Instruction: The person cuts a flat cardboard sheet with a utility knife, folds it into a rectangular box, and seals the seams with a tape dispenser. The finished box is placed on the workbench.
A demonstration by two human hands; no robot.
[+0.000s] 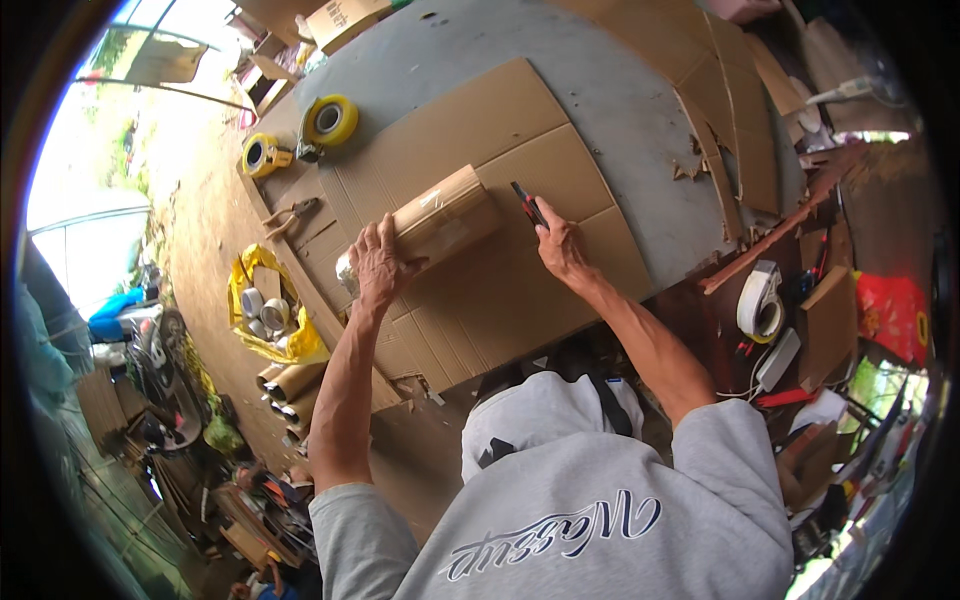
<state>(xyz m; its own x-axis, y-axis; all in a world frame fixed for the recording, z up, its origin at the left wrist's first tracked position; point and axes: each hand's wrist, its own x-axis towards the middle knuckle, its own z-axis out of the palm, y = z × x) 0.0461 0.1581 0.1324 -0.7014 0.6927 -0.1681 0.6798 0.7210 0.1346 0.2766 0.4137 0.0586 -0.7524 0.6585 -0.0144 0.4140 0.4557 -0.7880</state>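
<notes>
A long brown cardboard package lies aslant on a flattened cardboard sheet. My left hand grips its near-left end, with the fingers bent over the top. Something shiny shows at that end, partly covered by the hand. In my closed right hand is a red and black utility knife. Its tip points up and left, just right of the package's far end and apart from it. Clear tape shows on the package's side.
Two yellow tape rolls and pliers lie at the left. Below them are a yellow bag of tape rolls and several cardboard tubes. Torn cardboard covers the grey table's right side. A white tape dispenser sits at right.
</notes>
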